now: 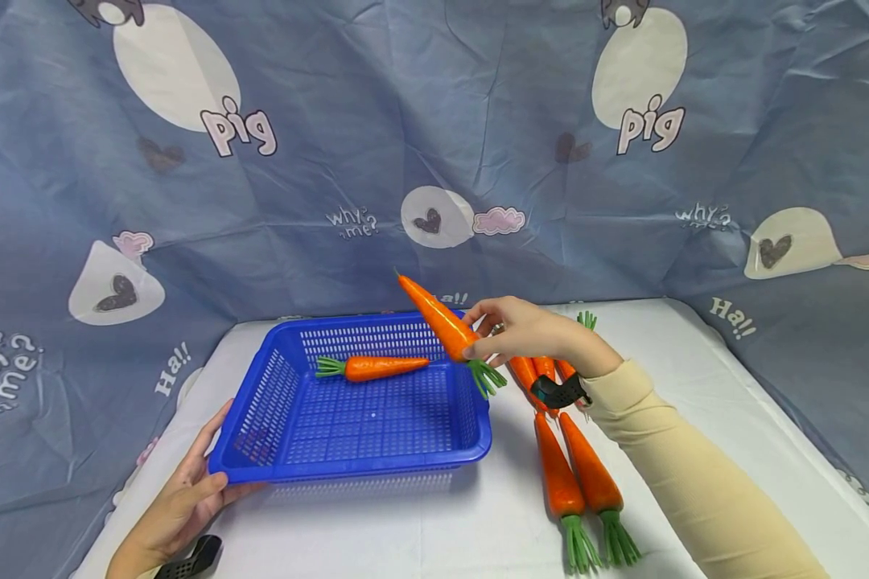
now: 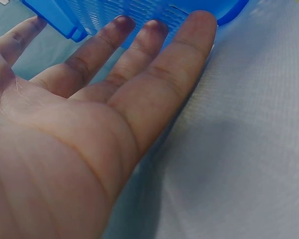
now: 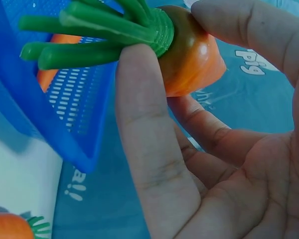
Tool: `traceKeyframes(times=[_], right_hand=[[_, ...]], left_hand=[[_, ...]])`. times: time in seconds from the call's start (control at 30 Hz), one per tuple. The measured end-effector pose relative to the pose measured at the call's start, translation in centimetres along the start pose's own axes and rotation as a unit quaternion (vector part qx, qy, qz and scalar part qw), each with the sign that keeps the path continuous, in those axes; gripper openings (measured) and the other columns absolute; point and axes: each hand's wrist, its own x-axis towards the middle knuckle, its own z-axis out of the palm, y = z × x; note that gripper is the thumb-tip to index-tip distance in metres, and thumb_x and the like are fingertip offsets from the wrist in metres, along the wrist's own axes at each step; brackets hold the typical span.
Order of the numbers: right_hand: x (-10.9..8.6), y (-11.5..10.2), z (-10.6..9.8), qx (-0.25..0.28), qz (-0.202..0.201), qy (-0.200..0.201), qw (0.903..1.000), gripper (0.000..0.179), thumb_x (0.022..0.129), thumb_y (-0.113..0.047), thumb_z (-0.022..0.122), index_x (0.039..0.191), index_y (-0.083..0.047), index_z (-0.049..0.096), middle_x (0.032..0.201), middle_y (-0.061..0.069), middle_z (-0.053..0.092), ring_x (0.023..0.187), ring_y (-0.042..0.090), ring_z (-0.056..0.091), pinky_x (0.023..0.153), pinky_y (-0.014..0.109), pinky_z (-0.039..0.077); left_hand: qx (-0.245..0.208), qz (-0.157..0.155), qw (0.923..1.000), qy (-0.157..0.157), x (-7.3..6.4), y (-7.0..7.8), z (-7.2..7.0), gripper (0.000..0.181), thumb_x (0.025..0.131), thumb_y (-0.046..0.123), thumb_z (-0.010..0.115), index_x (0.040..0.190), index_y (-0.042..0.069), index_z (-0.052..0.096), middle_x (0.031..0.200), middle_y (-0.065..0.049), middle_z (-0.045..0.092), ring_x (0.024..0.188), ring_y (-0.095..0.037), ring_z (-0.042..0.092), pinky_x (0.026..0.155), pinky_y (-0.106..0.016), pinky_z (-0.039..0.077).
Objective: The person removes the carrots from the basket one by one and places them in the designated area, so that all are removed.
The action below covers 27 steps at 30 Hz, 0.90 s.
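Note:
My right hand [image 1: 525, 328] pinches an orange carrot [image 1: 440, 318] near its leafy end, above the right side of a blue plastic basket [image 1: 362, 470]. The carrot's tip points up and away to the left; its green stalks [image 3: 94, 42] show close up in the right wrist view. Inside the basket, towards the back, another carrot [image 1: 384, 368] lies on its side. At the basket's front left corner, my left hand [image 1: 184, 503] holds the rim, thumb on the edge. Its other fingers [image 2: 164, 69] lie against the outer wall and underside in the left wrist view.
Two carrots [image 1: 592, 470] lie on the white tablecloth [image 1: 376, 539] right of the basket, stalks towards me. Beyond them several more carrots [image 1: 543, 370] are partly hidden by my right hand and wrist. A blue printed curtain [image 1: 434, 145] hangs behind the table.

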Motion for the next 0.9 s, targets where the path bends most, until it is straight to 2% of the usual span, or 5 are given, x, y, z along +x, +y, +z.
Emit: traceKeyframes(times=[0.17,0.53,0.9], right_hand=[[-0.7,0.5,-0.4,-0.012,0.009,0.008,0.9999,0.054,0.096,-0.031,0.08,0.14,-0.005,0.06,0.122,0.017,0.066,0.086,0.021,0.072,0.085,0.037,0.067],[-2.3,2.1,-1.2,0.009,0.02,0.025,0.9994,0.052,0.096,-0.027,0.079,0.138,-0.003,0.06,0.115,0.016,0.068,0.086,0.021,0.073,0.081,0.033,0.067],[-4.4,4.0,-1.8,0.005,0.023,0.045,0.9987,0.049,0.096,-0.027,0.078,0.135,-0.003,0.061,0.108,0.013,0.071,0.087,0.023,0.073,0.082,0.037,0.066]], left_hand=[[-0.003,0.0,1.0,-0.003,0.0,-0.1,-0.1,0.082,0.114,0.006,0.044,0.171,0.046,0.001,0.158,0.018,0.053,0.139,-0.014,0.064,0.108,-0.04,0.06],[-0.01,0.006,0.9998,-0.013,0.0,-0.1,-0.2,0.082,0.113,0.005,0.043,0.171,0.046,0.002,0.158,0.016,0.053,0.139,-0.015,0.064,0.108,-0.04,0.059],[-0.013,0.008,0.9998,-0.012,0.0,-0.1,-0.1,0.083,0.113,0.004,0.045,0.171,0.046,0.003,0.158,0.015,0.054,0.139,-0.016,0.064,0.109,-0.04,0.059]])
